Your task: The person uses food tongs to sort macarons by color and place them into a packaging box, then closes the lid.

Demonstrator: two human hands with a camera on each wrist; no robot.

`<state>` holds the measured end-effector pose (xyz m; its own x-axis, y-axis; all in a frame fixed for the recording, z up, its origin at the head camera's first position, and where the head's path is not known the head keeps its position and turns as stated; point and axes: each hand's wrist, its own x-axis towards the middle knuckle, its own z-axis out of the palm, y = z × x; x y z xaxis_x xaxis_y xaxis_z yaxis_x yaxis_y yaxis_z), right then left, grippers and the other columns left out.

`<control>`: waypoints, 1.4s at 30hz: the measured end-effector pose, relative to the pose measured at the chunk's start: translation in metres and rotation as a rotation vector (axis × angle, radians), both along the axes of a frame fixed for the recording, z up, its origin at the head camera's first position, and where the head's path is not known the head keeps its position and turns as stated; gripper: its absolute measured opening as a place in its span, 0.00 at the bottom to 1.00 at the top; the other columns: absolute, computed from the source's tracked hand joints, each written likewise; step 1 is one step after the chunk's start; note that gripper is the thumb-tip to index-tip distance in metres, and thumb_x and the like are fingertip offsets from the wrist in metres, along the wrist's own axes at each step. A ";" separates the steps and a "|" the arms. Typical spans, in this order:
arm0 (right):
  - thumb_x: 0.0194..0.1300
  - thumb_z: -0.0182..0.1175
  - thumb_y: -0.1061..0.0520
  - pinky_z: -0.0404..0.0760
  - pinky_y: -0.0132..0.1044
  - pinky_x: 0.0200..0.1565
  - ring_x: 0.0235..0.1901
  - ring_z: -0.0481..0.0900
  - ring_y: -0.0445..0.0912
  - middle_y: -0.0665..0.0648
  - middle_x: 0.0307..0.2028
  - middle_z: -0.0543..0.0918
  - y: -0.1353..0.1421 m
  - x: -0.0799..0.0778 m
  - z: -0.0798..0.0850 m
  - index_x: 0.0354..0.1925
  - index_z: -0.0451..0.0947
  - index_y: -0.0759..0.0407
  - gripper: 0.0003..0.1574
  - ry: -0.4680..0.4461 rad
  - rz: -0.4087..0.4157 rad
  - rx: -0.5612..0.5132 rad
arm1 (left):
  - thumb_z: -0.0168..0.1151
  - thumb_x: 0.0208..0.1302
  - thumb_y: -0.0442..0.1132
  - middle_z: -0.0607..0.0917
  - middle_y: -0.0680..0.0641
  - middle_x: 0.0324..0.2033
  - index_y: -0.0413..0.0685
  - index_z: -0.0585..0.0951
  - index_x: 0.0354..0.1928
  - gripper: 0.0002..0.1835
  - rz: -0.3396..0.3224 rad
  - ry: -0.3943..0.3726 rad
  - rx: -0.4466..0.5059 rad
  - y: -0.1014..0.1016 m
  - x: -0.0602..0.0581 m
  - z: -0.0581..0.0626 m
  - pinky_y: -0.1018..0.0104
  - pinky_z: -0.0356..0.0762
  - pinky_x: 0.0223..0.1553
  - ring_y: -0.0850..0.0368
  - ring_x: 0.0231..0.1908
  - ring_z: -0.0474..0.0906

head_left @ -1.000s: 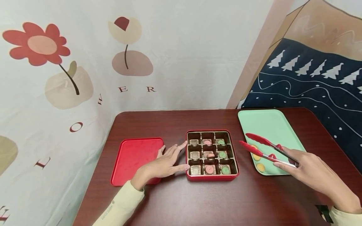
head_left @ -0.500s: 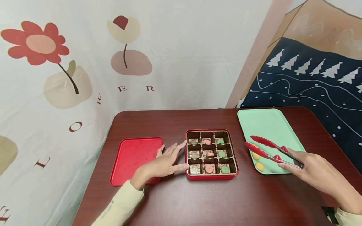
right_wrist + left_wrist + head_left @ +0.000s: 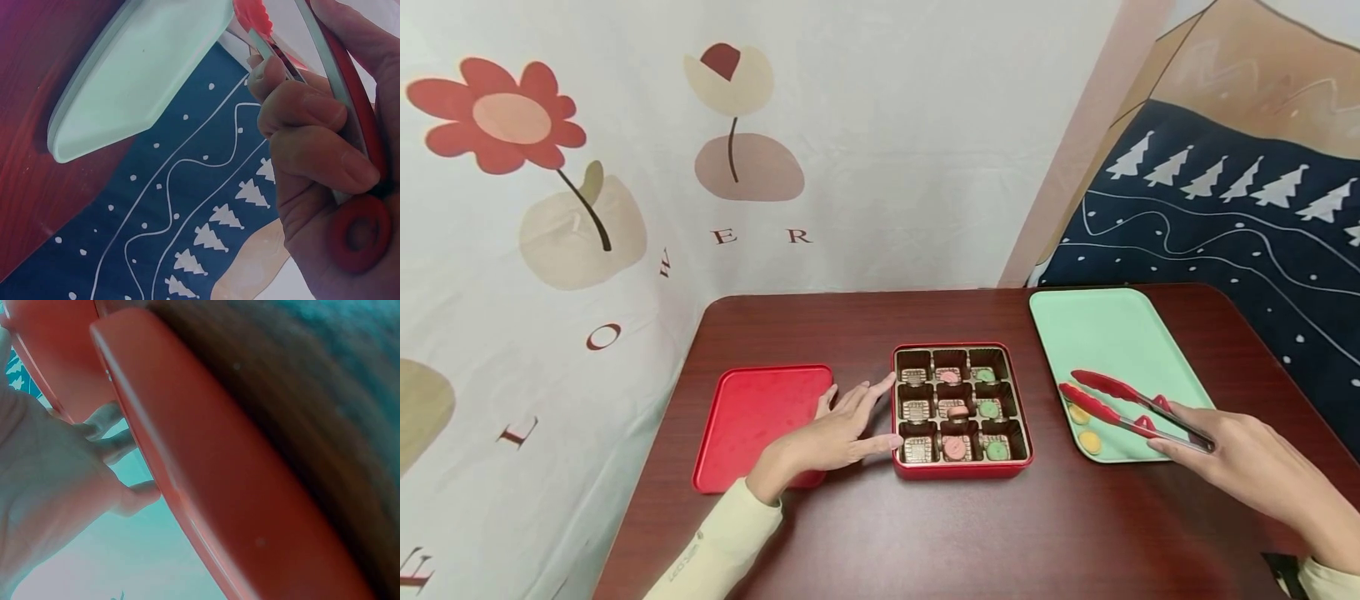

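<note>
My left hand point(image 3: 831, 437) spreads its fingers, thumb and index fingertips at the left side of a red box point(image 3: 966, 472). In the left wrist view, the red lid point(image 3: 206, 456) is close below that hand, with the box point(image 3: 59, 350) beyond it. My right hand point(image 3: 1258, 467) grips red-tipped metal tongs point(image 3: 1093, 403), their tips apart and nothing between them, over the near left part of a mint tray point(image 3: 1120, 325). Small round yellow sweets point(image 3: 1090, 442) lie there, partly covered by the tongs. Pink sweets point(image 3: 955, 448) fill the box's middle column, green sweets point(image 3: 997, 451) the right one.
The red lid point(image 3: 760, 417) lies flat at the left, partly beneath the left forearm and hand. The box's left column of compartments holds no sweets. A brown table point(image 3: 925, 542) carries everything, with printed cloth point(image 3: 880, 167) hanging behind its far edge.
My right hand has moved the tongs to the right and slightly nearer to me over the tray, tips still apart. The left hand stays against the box.
</note>
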<state>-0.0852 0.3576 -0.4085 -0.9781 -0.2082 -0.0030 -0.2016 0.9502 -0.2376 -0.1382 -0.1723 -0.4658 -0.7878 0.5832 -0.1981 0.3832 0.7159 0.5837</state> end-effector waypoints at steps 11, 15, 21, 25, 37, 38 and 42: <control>0.65 0.80 0.42 0.74 0.43 0.31 0.34 0.77 0.53 0.65 0.40 0.86 0.006 -0.001 0.003 0.62 0.81 0.80 0.47 -0.047 -0.011 0.029 | 0.57 0.78 0.71 0.58 0.40 0.84 0.62 0.43 0.90 0.53 -0.006 -0.005 0.016 0.000 0.001 0.001 0.26 0.29 0.77 0.39 0.84 0.49; 0.65 0.80 0.43 0.71 0.40 0.29 0.33 0.76 0.51 0.62 0.38 0.86 0.006 -0.002 0.004 0.61 0.81 0.81 0.46 -0.055 -0.010 0.038 | 0.57 0.77 0.71 0.58 0.39 0.84 0.62 0.44 0.90 0.53 -0.003 -0.010 0.015 0.000 0.001 0.001 0.26 0.29 0.77 0.38 0.84 0.49; 0.65 0.80 0.43 0.71 0.39 0.29 0.34 0.76 0.51 0.60 0.39 0.86 0.006 -0.001 0.005 0.62 0.80 0.80 0.47 -0.077 -0.003 0.028 | 0.58 0.77 0.71 0.58 0.40 0.84 0.62 0.43 0.90 0.53 -0.002 -0.014 0.013 0.000 0.002 0.002 0.26 0.28 0.77 0.38 0.84 0.48; 0.65 0.80 0.42 0.71 0.38 0.28 0.34 0.76 0.50 0.59 0.38 0.86 0.005 -0.002 0.006 0.62 0.80 0.80 0.47 -0.090 -0.002 0.029 | 0.57 0.77 0.72 0.58 0.40 0.84 0.62 0.43 0.90 0.53 -0.004 -0.010 0.009 0.000 0.002 0.001 0.26 0.29 0.77 0.38 0.84 0.48; 0.66 0.80 0.42 0.69 0.37 0.27 0.30 0.73 0.47 0.51 0.31 0.80 0.001 -0.006 0.011 0.62 0.81 0.80 0.46 -0.106 0.015 0.029 | 0.58 0.77 0.71 0.58 0.39 0.84 0.61 0.43 0.90 0.53 -0.001 0.000 0.005 -0.001 0.002 0.003 0.26 0.30 0.77 0.38 0.84 0.49; 0.66 0.80 0.42 0.69 0.37 0.27 0.31 0.73 0.47 0.51 0.31 0.80 0.001 -0.007 0.012 0.62 0.80 0.80 0.47 -0.110 0.011 0.032 | 0.58 0.77 0.71 0.58 0.38 0.84 0.61 0.43 0.90 0.53 -0.003 -0.002 0.004 0.000 0.002 0.003 0.26 0.30 0.77 0.38 0.84 0.49; 0.66 0.79 0.41 0.70 0.38 0.28 0.31 0.74 0.48 0.52 0.33 0.82 0.000 -0.007 0.014 0.63 0.80 0.80 0.48 -0.116 0.010 0.041 | 0.57 0.77 0.71 0.57 0.36 0.84 0.61 0.43 0.90 0.53 -0.007 -0.005 -0.001 0.000 0.002 0.003 0.26 0.29 0.77 0.37 0.84 0.49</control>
